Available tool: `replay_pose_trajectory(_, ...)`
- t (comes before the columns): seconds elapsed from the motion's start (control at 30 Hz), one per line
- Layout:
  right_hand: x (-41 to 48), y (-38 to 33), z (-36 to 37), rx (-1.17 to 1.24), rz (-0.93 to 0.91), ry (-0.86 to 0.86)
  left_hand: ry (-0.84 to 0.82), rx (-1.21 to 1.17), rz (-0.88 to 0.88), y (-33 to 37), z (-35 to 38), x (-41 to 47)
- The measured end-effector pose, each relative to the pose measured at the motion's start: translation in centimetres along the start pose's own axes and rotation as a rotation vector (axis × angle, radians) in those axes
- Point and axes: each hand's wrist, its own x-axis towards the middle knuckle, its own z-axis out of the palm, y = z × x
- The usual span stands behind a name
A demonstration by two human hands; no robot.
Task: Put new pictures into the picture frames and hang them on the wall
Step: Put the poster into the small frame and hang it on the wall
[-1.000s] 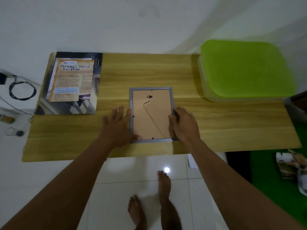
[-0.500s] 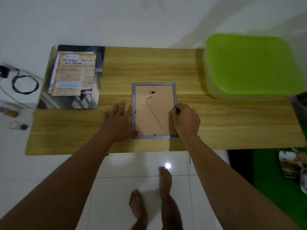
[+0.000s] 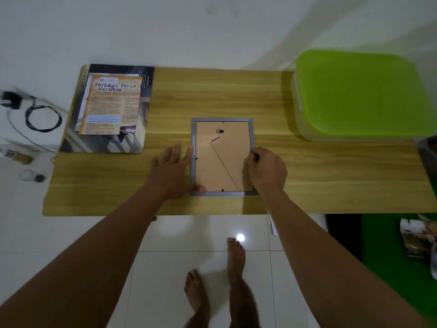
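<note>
My right grip [image 3: 266, 170] is curled up tight, and its fingertips pinch a small dark tab [image 3: 256, 157] on the right edge of the picture frame [image 3: 220, 166]; my left grip [image 3: 172, 172] is flat with straight fingers; it lies on the table [image 3: 331, 181] just beside the frame's left edge, and its thumb presses the near left corner. The frame lies face down in the middle of the table, so I see its brown back board; a second tab [image 3: 196, 158] shows on the left edge and a third tab [image 3: 222, 190] on the near edge; a little hook [image 3: 220, 131] sits near the far end of the board. I think the frame is light and stiff; I cannot see its front, but it may be glass, so a hard push in the middle could crack it. The tabs look tiny and thin, so I think a fingertip pinch and a slow turn suit them best; the table looks smooth, so the frame may slide unless one corner is held down. To lift it I would take the gray rim on two sides, not the board. The new pictures [image 3: 113, 102] lie at the far left corner of the table; I think they are soft paper that bends, best held by the edges.
</note>
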Motion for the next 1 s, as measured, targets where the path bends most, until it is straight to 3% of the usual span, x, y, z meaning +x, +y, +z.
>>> replay_pose_trajectory(0.17, -0.7, 0.8, -0.8, 0.128, -0.077, -0.166, -0.058, 0.021, 0.020, -0.1, -0.6, -0.1)
replay_pose_trajectory(0.3, -2.9, 0.5, -0.1, -0.040, -0.224, -0.331, -0.094, 0.060, 0.026, -0.3, -1.4, 0.1)
replay_pose_trajectory(0.43, -3.9, 0.9, 0.5, -0.145, -0.365, -0.330, -0.109, 0.022, 0.008, -0.3, -1.1, 0.1)
replay_pose_trajectory(0.63, -3.9, 0.6, 0.6, -0.011, -0.317, -0.386, -0.129, -0.020, 0.006, -0.3, -1.0, 0.3)
replay_pose_trajectory(1.0, -4.8, 1.5, 1.1, 0.109, -0.594, -0.397, -0.127, -0.039, 0.005, -0.6, -0.5, 0.4)
